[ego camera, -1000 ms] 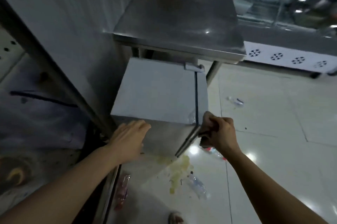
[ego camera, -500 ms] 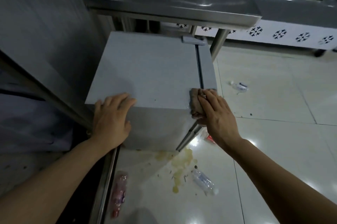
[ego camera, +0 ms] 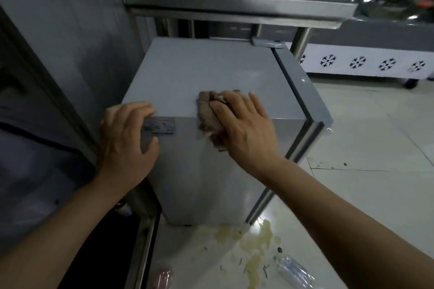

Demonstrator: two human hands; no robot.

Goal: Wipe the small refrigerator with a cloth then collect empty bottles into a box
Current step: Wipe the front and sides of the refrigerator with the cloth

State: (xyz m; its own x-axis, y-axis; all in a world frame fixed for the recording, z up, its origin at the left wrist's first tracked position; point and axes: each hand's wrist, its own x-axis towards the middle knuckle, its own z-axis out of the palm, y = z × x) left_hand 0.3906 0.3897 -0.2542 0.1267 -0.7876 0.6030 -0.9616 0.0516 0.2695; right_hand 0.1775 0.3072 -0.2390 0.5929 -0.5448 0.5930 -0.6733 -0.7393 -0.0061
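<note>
A small grey refrigerator [ego camera: 211, 72] stands on the floor under a steel table, its door edge to the right. My right hand [ego camera: 244, 129] presses a brown cloth [ego camera: 206, 112] flat on the near edge of the fridge top. My left hand [ego camera: 124, 140] grips the fridge's near left corner beside a metal hinge plate [ego camera: 162, 125], fingers spread over the edge. A clear empty bottle [ego camera: 293, 270] lies on the floor at the bottom right. A pink bottle [ego camera: 162, 277] lies at the bottom edge near a metal rail.
A steel table [ego camera: 234, 4] overhangs the back of the fridge, with its leg [ego camera: 299, 42] at the right. A yellowish spill [ego camera: 253, 244] stains the tiled floor in front of the fridge. A white counter with snowflake marks [ego camera: 359, 63] runs along the right background.
My right hand has slid the cloth left from the door-side corner toward the middle of the fridge's near edge. My left hand has stayed on the left corner. The camera has moved closer.
</note>
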